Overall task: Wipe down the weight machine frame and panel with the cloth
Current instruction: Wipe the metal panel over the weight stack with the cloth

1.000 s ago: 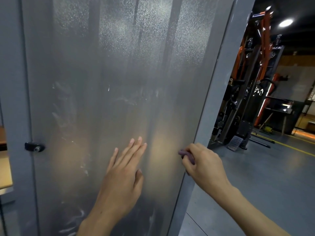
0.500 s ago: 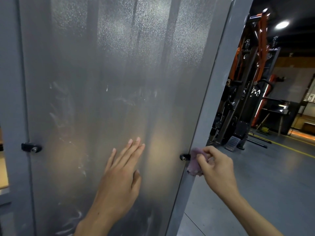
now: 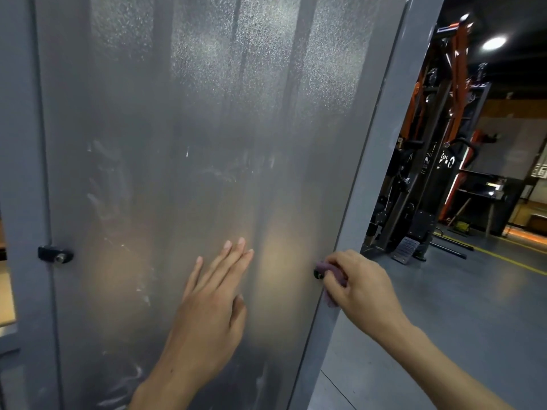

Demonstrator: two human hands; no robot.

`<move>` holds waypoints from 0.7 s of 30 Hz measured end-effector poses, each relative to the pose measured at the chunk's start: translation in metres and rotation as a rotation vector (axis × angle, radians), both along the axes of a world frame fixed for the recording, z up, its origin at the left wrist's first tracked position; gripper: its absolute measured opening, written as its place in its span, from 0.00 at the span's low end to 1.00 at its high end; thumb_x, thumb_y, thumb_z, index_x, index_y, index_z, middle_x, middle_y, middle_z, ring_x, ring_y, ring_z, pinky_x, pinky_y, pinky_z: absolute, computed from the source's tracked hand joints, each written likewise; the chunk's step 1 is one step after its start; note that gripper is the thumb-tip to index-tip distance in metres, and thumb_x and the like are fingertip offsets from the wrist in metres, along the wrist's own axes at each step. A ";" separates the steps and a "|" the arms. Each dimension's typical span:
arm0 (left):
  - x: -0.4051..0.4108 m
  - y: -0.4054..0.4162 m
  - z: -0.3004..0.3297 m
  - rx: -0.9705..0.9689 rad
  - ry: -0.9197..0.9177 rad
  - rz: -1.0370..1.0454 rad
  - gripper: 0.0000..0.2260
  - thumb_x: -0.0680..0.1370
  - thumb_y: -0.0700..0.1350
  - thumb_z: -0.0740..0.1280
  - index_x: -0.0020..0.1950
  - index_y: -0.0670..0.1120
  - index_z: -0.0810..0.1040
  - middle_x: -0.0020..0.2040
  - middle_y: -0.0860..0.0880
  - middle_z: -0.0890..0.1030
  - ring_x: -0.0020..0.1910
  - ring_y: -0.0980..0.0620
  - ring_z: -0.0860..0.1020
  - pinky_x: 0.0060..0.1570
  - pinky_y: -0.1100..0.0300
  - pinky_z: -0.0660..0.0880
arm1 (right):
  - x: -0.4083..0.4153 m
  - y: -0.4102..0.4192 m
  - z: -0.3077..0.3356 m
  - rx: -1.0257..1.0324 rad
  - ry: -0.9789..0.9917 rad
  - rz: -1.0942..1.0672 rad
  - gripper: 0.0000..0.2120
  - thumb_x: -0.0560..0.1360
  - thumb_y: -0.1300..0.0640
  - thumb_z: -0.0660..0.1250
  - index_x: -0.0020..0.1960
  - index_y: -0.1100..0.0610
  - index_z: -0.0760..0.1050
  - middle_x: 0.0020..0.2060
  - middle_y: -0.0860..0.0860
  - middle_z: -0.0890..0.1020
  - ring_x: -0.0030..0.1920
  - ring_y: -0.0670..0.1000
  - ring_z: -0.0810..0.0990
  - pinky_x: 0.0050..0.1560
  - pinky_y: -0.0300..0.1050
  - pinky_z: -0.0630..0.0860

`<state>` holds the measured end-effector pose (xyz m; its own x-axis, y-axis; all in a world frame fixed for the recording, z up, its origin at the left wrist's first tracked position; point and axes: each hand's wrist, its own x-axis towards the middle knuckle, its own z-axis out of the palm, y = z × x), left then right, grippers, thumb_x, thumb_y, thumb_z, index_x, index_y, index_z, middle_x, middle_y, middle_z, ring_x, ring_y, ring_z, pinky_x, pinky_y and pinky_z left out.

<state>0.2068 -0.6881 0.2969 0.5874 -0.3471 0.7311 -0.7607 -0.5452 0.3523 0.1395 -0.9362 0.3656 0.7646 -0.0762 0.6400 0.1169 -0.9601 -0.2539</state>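
Pinching a small purple cloth [image 3: 331, 275], the right hand [image 3: 359, 287] is curling its fingers [image 3: 340, 260] around it and pressing it against the grey frame post [image 3: 381, 161], right where a little black fastener [image 3: 318, 273] is sitting at the panel's right edge. Most of the cloth is hiding under the hand, so only a bit is poking out on the left and underneath.

Over on the other side, the left hand [image 3: 211, 309] is lying flat on the frosted panel [image 3: 192, 143], fingers [image 3: 233, 255] straight and close together, holding nothing, just leaning on it.

That panel is looking pretty smudgy, with whitish streaks showing on its left half and down near the bottom. A second black fastener [image 3: 55, 255] is sitting on the left frame post [image 3: 23, 143], about level with the fingertips.

Off to the right, an orange and black weight rack [image 3: 444, 143] is standing on the grey floor [image 3: 458, 306], with yellow lines [image 3: 515, 261] running across it and a ceiling light [image 3: 493, 43] glowing above.
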 end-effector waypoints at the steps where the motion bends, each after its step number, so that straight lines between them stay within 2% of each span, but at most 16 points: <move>1: 0.000 0.000 0.000 -0.001 0.001 0.000 0.35 0.73 0.40 0.63 0.81 0.51 0.63 0.82 0.59 0.59 0.81 0.60 0.53 0.78 0.49 0.50 | -0.001 -0.006 0.005 -0.036 -0.002 -0.028 0.05 0.74 0.50 0.63 0.42 0.42 0.77 0.38 0.39 0.78 0.40 0.43 0.78 0.43 0.51 0.78; 4: 0.000 -0.001 -0.001 -0.003 -0.002 0.006 0.35 0.73 0.40 0.62 0.81 0.52 0.62 0.82 0.59 0.59 0.81 0.60 0.53 0.77 0.48 0.51 | 0.001 -0.012 0.006 -0.052 -0.036 -0.084 0.06 0.74 0.51 0.62 0.43 0.44 0.78 0.40 0.40 0.79 0.41 0.46 0.80 0.41 0.52 0.78; 9: -0.002 -0.001 -0.001 0.010 -0.002 0.012 0.35 0.74 0.41 0.62 0.81 0.52 0.62 0.82 0.59 0.58 0.81 0.60 0.52 0.78 0.50 0.49 | 0.009 0.010 -0.013 -0.166 -0.066 0.006 0.05 0.75 0.48 0.58 0.42 0.43 0.72 0.39 0.42 0.77 0.33 0.49 0.80 0.29 0.51 0.77; 13: -0.002 -0.001 -0.001 0.019 -0.002 0.017 0.35 0.74 0.40 0.62 0.81 0.52 0.62 0.82 0.59 0.57 0.81 0.59 0.51 0.77 0.49 0.50 | 0.005 -0.008 0.010 -0.314 0.034 0.025 0.10 0.77 0.47 0.57 0.48 0.44 0.77 0.44 0.42 0.78 0.38 0.48 0.81 0.36 0.51 0.79; 17: -0.003 -0.001 -0.002 0.021 0.001 0.027 0.34 0.74 0.41 0.61 0.81 0.52 0.62 0.82 0.59 0.56 0.82 0.59 0.51 0.78 0.49 0.49 | 0.009 -0.008 0.013 -0.238 -0.018 0.003 0.09 0.77 0.48 0.58 0.47 0.45 0.78 0.44 0.42 0.78 0.39 0.49 0.82 0.37 0.50 0.78; 21: -0.004 -0.003 -0.001 0.024 -0.002 0.032 0.34 0.75 0.42 0.61 0.82 0.52 0.61 0.83 0.59 0.55 0.82 0.59 0.50 0.78 0.50 0.48 | 0.010 0.010 -0.007 -0.263 0.080 0.097 0.13 0.76 0.46 0.55 0.48 0.45 0.78 0.46 0.42 0.79 0.40 0.49 0.82 0.38 0.52 0.80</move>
